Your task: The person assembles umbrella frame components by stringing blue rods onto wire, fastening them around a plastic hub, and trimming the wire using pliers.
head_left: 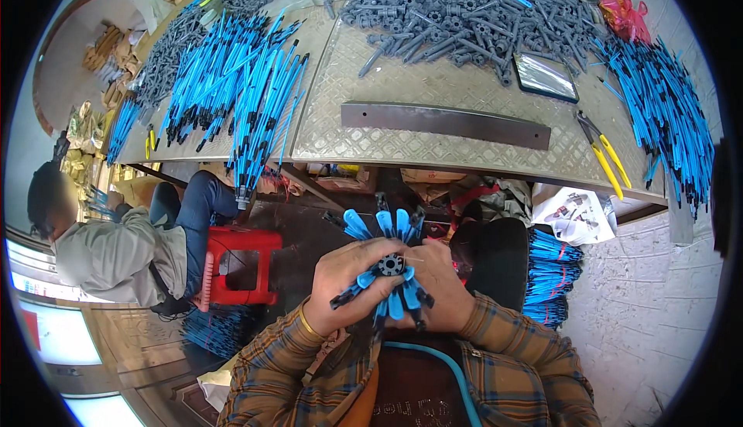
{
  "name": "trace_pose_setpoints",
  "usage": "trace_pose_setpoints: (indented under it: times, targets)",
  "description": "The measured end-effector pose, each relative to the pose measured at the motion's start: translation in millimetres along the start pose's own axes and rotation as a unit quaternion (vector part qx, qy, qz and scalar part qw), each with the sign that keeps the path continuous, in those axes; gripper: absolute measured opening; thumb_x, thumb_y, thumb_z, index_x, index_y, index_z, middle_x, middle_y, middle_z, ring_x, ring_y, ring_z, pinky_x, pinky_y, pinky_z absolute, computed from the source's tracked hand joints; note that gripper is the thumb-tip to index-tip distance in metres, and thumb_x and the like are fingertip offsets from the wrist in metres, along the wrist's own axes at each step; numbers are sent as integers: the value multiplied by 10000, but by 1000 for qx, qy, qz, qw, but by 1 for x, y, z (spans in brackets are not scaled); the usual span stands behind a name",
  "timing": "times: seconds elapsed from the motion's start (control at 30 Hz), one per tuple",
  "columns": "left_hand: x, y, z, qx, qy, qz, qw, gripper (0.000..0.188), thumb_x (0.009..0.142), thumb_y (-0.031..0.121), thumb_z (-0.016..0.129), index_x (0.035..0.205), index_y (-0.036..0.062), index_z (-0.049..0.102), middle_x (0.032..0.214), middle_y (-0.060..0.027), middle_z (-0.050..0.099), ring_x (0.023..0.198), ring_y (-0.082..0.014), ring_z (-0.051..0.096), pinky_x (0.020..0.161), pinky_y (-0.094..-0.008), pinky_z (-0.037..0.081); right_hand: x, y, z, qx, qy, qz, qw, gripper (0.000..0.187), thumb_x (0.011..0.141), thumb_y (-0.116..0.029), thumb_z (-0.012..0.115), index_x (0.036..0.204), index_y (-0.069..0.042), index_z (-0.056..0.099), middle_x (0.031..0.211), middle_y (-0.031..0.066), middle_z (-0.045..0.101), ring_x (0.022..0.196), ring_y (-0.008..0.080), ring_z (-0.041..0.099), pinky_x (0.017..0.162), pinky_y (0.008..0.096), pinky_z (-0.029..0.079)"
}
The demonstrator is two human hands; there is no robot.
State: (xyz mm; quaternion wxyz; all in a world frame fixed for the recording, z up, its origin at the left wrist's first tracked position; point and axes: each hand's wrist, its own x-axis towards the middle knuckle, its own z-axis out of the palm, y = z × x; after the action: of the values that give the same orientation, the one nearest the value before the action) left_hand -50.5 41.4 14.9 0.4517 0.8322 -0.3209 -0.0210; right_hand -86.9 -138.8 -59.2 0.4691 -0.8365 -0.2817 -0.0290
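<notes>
Above my lap, my left hand [347, 276] is closed round a dark round slotted hub [390, 264] with its end face up. Blue ribs [396, 303] with black tips fan out from the hub on several sides, like a small umbrella frame. My right hand [439, 284] presses against the hub's right side, its fingers bent and pinched together. A thin pale wire [414, 260] runs from the hub to those fingers. The right fingertips and some rib ends are partly hidden behind the hands.
The patterned metal table [325, 125] holds a heap of grey hubbed shafts [457, 20], blue rib bundles [232, 78], a metal bar [445, 123], a glass-topped box [544, 77] and yellow-handled pliers [604, 154]. A person [116, 249] sits at left near a red stool [244, 264].
</notes>
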Motion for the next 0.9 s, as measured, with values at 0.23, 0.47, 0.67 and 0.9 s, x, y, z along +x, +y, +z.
trace_pose_setpoints:
  times: [0.23,0.47,0.67,0.9]
  targets:
    - [6,-17,-1,-37,-75,112,990,372,731,65,637,1085,-7,547,995,-149,617,896,-316,616,791,-359,488,3,22,-30,308,-27,48,950,450,737,-274,678,1071,-7,537,911,127,583,873,295,539,816,372,392]
    - [16,-18,-2,-70,-89,101,988,364,736,65,627,1082,-9,544,996,-150,610,921,-324,603,812,-365,478,10,14,-37,86,-44,35,995,300,780,-162,621,1034,-18,551,883,136,605,830,304,543,773,359,408]
    - [20,-14,8,-70,-83,90,990,356,725,73,659,1057,4,550,985,-144,605,923,-308,596,800,-360,474,0,9,-22,79,55,64,993,308,801,-223,612,1047,-44,569,914,99,618,859,294,545,813,375,390]
    - [23,-10,19,-48,-52,84,994,336,689,168,736,950,37,569,914,-108,617,854,-278,602,756,-345,479,-3,10,-21,84,65,93,990,293,796,-209,610,1038,-48,573,924,101,614,863,293,536,836,372,369]
